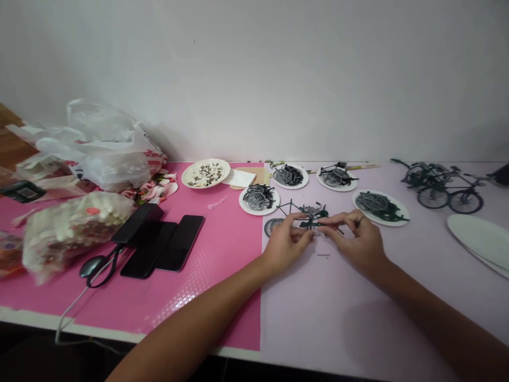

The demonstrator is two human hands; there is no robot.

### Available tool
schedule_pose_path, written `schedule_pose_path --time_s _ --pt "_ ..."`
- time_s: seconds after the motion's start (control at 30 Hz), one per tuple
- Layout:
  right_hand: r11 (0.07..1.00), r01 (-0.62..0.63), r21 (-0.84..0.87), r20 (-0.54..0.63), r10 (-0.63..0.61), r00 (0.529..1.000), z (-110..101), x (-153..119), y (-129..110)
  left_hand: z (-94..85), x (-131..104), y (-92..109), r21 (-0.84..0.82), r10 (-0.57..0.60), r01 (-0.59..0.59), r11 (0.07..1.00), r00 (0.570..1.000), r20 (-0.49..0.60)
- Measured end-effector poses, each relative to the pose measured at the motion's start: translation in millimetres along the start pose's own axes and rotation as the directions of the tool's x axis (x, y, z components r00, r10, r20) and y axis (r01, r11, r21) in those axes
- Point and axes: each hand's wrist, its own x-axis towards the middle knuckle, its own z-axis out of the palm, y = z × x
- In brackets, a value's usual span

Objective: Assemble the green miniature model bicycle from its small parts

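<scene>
Between my two hands is a small dark green plastic bicycle part, pinched from both sides. My left hand grips its left end with thumb and fingers. On the other side my right hand pinches the right end, its fingers curled. Just behind my hands lies a partly built toy bicycle with a grey spoked wheel, some of it covered by my left hand. A thin metal pin rests on the table in front of my fingers. The exact shape of the held part is too small to make out.
Several white plates hold bicycle parts, such as the right-hand plate. Assembled toy bicycles stand far right, near stacked plates. Left are a bowl of small pieces, phones, a cable and plastic bags.
</scene>
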Motion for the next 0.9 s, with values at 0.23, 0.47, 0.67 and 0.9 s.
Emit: schedule_pose_path --time_s 0.23,0.47,0.67,0.9 --pt "0.998 -0.057 0.025 -0.040 0.057 0.998 5 -5 2 4.6 -3 -6 0.077 0.039 -0.041 0.996 0.999 0.032" --pt "0.995 -0.079 0.067 -0.065 0.084 0.994 9 -6 4 1.5 -5 -3 0.160 0.069 -0.075 0.984 0.997 0.046" --pt "0.986 -0.116 0.123 -0.056 0.124 0.991 13 -5 10 2.2 -6 -2 0.214 0.071 -0.079 0.974 0.996 0.046" --pt "0.989 -0.108 0.101 -0.053 0.114 0.992 14 -5 9 2.4 -6 -7 0.287 0.103 -0.113 0.951 0.993 0.051"
